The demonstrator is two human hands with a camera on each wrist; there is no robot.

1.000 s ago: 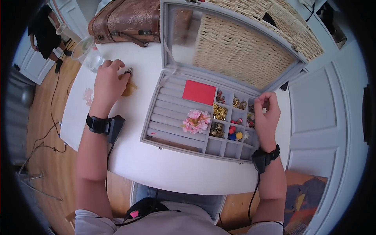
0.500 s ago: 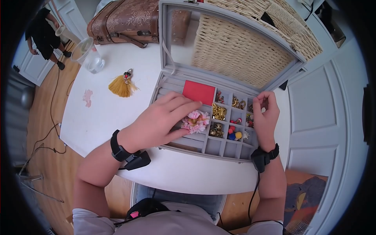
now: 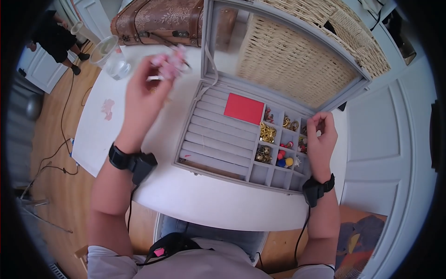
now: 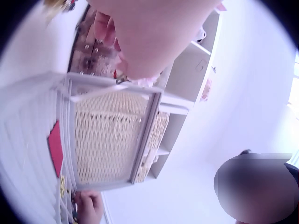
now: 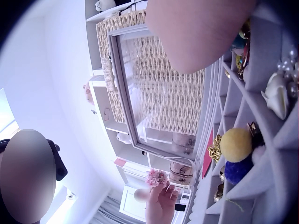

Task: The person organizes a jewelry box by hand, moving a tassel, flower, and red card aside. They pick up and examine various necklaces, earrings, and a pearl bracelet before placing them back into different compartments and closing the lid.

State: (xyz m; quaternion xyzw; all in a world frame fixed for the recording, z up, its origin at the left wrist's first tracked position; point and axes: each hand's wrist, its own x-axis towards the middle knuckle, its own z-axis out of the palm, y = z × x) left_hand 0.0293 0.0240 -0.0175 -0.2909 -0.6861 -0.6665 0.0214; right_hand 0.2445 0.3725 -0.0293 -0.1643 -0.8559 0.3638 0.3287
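My left hand (image 3: 146, 95) pinches a pink flower piece (image 3: 170, 63), held up over the white table to the left of the grey jewellery box (image 3: 218, 174). The same flower (image 5: 156, 177) shows above the left hand's fingertips in the right wrist view. At the box's right edge my right hand (image 3: 323, 144) has curled fingers near the small compartments; whether it holds anything is unclear. A red card (image 3: 244, 109) lies on the padded rolls. Gold chain (image 3: 267, 133), pompoms (image 5: 236, 144) and other trinkets fill several compartments. The yellow tassel is mostly hidden behind the left hand.
A brown patterned suitcase (image 3: 158, 23) stands at the back left, beside clear plastic cups (image 3: 116, 65). Behind the raised glass lid (image 3: 288, 60) is a wicker basket (image 3: 371, 51). A person in black (image 3: 55, 37) stands at the far left.
My left hand went from the tassel on the table to the flower in the box, then lifted the flower up and to the left. The right hand has stayed at the box's right side.
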